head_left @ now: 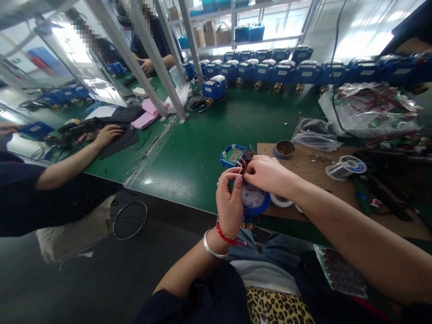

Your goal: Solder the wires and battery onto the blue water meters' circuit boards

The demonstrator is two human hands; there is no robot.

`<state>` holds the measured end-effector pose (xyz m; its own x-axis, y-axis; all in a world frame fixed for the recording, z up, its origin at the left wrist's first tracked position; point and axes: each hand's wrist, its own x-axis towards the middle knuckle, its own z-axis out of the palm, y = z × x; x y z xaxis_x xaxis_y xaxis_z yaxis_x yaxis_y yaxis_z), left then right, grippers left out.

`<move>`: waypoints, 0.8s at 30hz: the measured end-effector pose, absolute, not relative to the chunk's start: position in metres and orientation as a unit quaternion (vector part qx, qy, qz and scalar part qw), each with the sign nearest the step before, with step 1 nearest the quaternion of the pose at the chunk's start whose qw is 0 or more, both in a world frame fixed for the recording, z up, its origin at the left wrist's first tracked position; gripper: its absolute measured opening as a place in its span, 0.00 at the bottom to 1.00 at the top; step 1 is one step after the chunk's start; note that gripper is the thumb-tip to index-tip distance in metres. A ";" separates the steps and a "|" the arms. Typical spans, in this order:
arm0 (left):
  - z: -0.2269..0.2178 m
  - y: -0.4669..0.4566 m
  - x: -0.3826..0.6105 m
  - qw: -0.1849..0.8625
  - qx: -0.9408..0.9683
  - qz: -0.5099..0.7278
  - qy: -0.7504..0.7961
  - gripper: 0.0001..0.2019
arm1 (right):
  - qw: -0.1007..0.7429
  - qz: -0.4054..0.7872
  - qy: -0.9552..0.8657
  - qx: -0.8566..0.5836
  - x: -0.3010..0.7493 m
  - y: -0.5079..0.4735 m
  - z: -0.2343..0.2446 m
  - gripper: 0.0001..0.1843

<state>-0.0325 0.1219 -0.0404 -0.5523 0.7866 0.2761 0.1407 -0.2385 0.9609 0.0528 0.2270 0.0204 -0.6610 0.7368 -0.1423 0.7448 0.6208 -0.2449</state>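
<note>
Just right of the frame's centre, the blue meter (255,206) sits at the near edge of the green bench (175,175), its round dial toward the wearer and its open box with a small screen (234,155) on the far side. The left hand (229,193) seems to pinch thin wires (240,164) between thumb and forefinger; the right hand (265,173) curls over the same bundle, and whether its fingertips grasp a strand cannot be told. To work well here, one hand should steady the strands near their ends while the other sorts or seats them, with light pressure, since such thin leads would likely kink or pull loose if tugged. The meter overhangs the bench edge a little, so it is best kept from tipping. The solder reel (347,168) and round tin (284,148), right of centre, are best left clear of the elbow.
</note>
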 end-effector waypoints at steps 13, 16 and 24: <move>-0.045 0.121 -0.035 0.227 0.416 0.664 0.579 0.08 | -0.001 -0.108 0.905 0.412 0.052 0.218 0.020 0.20; -0.044 0.121 -0.035 0.226 0.415 0.665 0.578 0.08 | 0.018 -0.118 0.909 0.399 0.051 0.223 0.024 0.18; -0.047 0.121 -0.036 0.230 0.412 0.670 0.573 0.08 | 0.019 -0.141 0.904 0.403 0.047 0.226 0.022 0.16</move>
